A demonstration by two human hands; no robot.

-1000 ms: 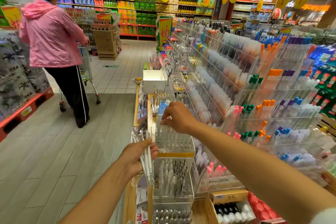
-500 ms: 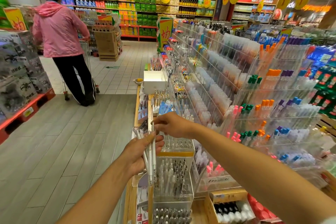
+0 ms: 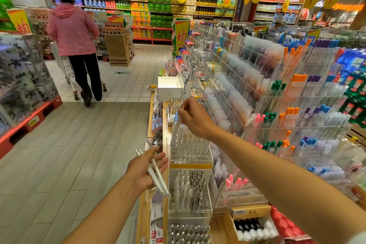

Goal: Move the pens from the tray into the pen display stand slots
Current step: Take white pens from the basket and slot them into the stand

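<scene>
- Since the earlier frames, the right hand (image 3: 195, 119) is lifting one clear pen (image 3: 179, 120), pinching it over the acrylic pen display stand (image 3: 190, 150).
- Left hand (image 3: 147, 170), half-open, is cradling the spare white pens (image 3: 156, 172), near-left of the stand.
- Lowering the pen upright should seat it in a slot.

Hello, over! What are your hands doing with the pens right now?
Left hand holds spare pens. Right hand pinches one pen above clear stand. Nothing blocking.
</scene>
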